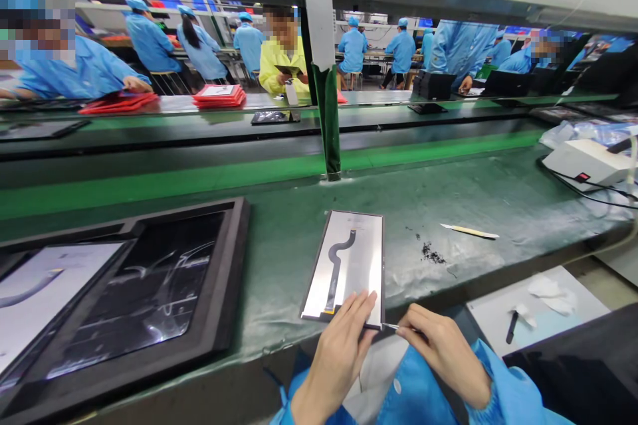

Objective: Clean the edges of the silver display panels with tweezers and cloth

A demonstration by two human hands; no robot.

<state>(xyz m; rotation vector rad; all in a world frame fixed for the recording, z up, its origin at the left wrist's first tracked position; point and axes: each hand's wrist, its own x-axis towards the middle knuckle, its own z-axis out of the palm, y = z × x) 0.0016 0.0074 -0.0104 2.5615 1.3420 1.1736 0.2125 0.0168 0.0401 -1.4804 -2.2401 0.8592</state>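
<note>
A flat silver display panel with a dark edge and a curved grey ribbon cable lies on the green worktop near its front edge. My left hand rests on the panel's near end, its fingers stretched out over the surface. To the right, my right hand pinches a thin metal tool, whose tip meets the panel's lower right corner. Most of the tool is hidden by my fingers.
Black foam tray with panels at left. Black scraps and a pale-handled blade lie right of the panel. A post rises behind it. A white device with cables stands far right. People in blue work beyond.
</note>
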